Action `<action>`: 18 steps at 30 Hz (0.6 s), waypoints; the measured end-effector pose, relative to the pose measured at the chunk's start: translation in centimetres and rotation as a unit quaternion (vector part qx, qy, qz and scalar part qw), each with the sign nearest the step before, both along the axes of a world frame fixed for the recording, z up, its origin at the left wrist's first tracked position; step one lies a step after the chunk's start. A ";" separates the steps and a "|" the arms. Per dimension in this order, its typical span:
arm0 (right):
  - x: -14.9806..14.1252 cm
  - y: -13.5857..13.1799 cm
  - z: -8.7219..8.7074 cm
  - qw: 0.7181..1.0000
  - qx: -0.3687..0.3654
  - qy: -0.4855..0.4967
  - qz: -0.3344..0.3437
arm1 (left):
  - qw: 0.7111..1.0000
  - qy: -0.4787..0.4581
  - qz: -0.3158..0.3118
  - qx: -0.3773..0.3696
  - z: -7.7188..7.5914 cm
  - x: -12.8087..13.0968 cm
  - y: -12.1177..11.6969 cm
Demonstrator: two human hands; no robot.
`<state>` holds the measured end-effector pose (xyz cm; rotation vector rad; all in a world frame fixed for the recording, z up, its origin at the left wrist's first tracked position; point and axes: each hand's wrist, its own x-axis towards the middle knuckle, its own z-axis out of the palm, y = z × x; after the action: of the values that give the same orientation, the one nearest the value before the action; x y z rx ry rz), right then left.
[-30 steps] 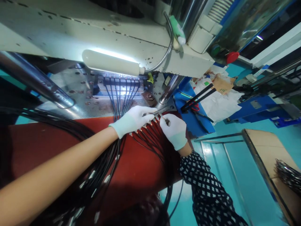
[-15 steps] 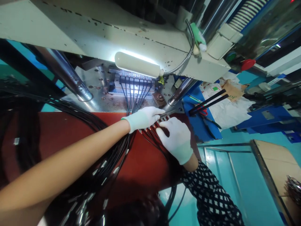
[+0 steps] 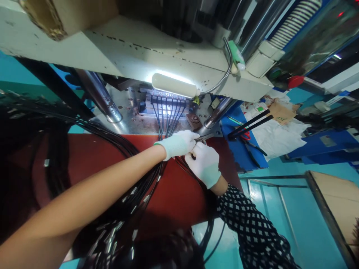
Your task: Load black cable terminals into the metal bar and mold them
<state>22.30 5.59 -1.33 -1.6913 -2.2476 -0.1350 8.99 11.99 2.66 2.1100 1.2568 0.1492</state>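
My left hand point(image 3: 179, 144), in a white glove, reaches across a red mat point(image 3: 92, 157) and closes on the ends of black cables point(image 3: 157, 179). My right hand point(image 3: 204, 162), also gloved, is closed and pressed against the left one, gripping the same cable ends. A thin metal bar point(image 3: 204, 137) pokes out past my left fingertips. More dark cables point(image 3: 168, 116) run from the hands up into a lit fixture block point(image 3: 165, 101) in the press.
A white machine head point(image 3: 140, 48) with a tube lamp point(image 3: 174, 85) hangs over the work. Steel columns point(image 3: 101, 99) stand left and right. Scissors point(image 3: 246, 136), black rods point(image 3: 249, 125) and white bags lie to the right. A cardboard box point(image 3: 336, 194) sits low right.
The hands have drawn together; the row of metal cable tips that showed between them is now covered by both gloves. The view has shifted up and left.
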 end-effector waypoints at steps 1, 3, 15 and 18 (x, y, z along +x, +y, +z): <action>0.0 0.0 -0.1 1.000 0.005 0.004 0.002 | 1.000 0.017 0.006 0.000 0.3 0.1 -0.1; 0.0 0.0 -0.3 1.000 0.011 0.010 0.005 | 0.999 0.038 0.005 0.004 0.8 0.4 -0.2; 1.2 3.5 3.0 0.995 -0.065 0.021 0.067 | 0.931 -0.324 0.167 -0.009 0.1 -7.6 -0.4; -0.4 9.8 4.4 1.000 -0.012 -0.015 0.023 | 0.875 -0.407 0.255 -0.060 -0.9 -9.4 0.4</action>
<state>21.89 15.40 3.10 -1.6597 -2.3167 -0.1254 -0.46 12.37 1.72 1.2971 1.1860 1.0424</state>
